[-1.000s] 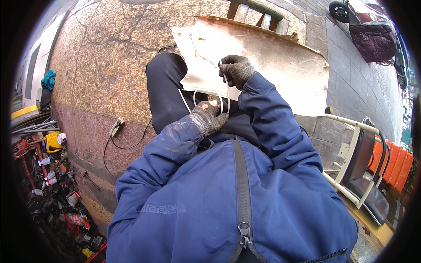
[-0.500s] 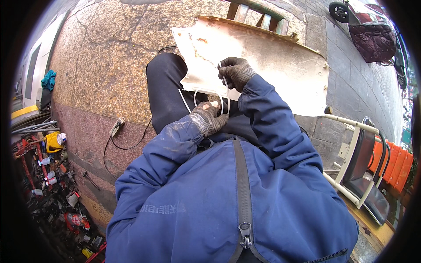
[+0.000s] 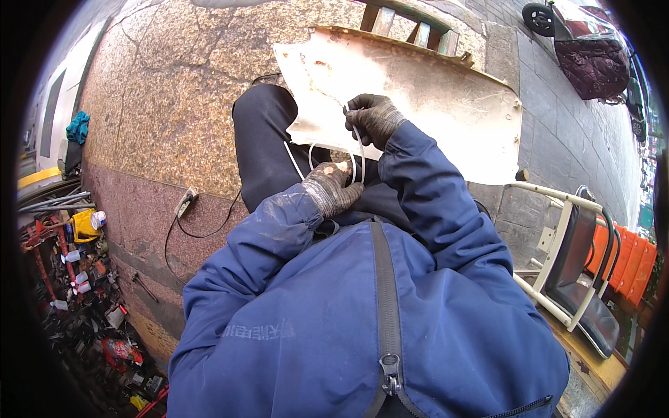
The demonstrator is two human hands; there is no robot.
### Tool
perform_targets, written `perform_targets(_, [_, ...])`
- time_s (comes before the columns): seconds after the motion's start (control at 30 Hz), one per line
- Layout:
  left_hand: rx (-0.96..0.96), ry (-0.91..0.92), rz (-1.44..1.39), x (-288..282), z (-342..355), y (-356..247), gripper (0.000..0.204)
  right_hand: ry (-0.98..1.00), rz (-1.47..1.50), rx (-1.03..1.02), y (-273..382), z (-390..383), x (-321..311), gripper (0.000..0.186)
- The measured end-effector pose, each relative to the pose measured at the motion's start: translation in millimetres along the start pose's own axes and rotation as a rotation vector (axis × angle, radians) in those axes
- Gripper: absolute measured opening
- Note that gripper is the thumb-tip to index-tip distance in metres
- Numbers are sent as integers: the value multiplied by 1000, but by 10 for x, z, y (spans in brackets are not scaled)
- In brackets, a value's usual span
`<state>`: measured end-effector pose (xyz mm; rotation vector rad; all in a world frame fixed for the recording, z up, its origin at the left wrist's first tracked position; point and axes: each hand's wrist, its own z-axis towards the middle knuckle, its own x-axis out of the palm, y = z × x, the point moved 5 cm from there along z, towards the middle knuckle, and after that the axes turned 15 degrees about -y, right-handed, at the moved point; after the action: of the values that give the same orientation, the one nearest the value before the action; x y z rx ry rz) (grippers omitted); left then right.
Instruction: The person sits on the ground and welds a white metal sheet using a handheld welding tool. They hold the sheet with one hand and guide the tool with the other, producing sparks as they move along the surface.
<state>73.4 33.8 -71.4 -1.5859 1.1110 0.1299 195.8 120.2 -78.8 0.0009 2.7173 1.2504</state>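
Observation:
A thin, white, bendy strand, perhaps a cord or a narrow tube, loops between my two gloved hands above my lap. My left hand, in a worn grey glove, is closed round the lower part of the loops. Higher up and to the right, my right hand pinches the strand near its upper end, which sticks up past the fingertips. A straight white length slants over my left thigh, left of the left hand. Just beyond my hands lies a large pale panel with rusty edges.
A wooden rack or stool stands behind the panel. At right is a chair with a cream frame, beside orange plastic. A power strip with a black cable lies at left. Cluttered tools and parts fill the lower left.
My right hand has dipped very slightly, and the strand's upper end stands a little lower. My left hand stays where it was.

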Motion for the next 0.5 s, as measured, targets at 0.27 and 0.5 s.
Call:
perform_targets(0.27, [28, -2, -30, -58, -33, -75, 40, 16, -4, 8, -31, -47, 21, 11])
perform_targets(0.5, [27, 28, -40, -50, -46, -83, 40, 30, -3, 10, -51, -91, 29, 11])
